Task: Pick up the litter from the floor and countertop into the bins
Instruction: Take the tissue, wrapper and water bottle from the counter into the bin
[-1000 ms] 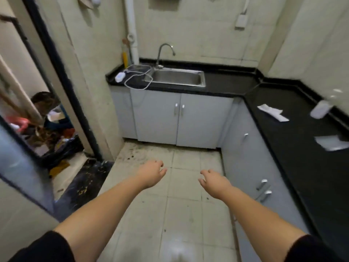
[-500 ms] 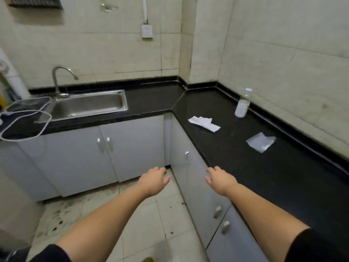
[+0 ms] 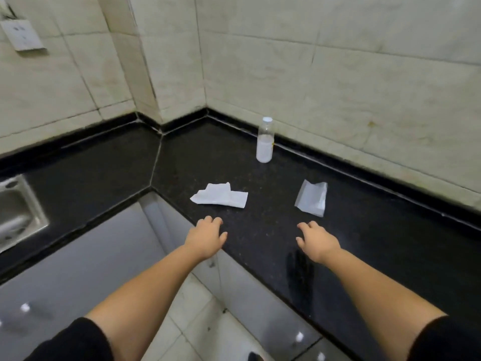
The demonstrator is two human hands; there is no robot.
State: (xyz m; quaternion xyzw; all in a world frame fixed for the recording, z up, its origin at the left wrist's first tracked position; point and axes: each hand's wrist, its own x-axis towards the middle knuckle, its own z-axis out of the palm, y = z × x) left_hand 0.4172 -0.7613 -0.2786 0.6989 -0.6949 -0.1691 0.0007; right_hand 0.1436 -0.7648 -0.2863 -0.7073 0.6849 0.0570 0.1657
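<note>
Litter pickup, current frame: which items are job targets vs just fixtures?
Job:
- crumpled white paper
- clear plastic wrapper
- plastic bottle, upright by the wall
- left hand and right hand, both open and empty

Not the job:
- black countertop
- steel sink
- wall socket

Pale tiled walls meet white cabinets and tile floor.

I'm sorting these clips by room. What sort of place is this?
Most likely a small kitchen: a black L-shaped countertop along tiled walls, a steel sink set into it, and pale cabinet doors below.
</note>
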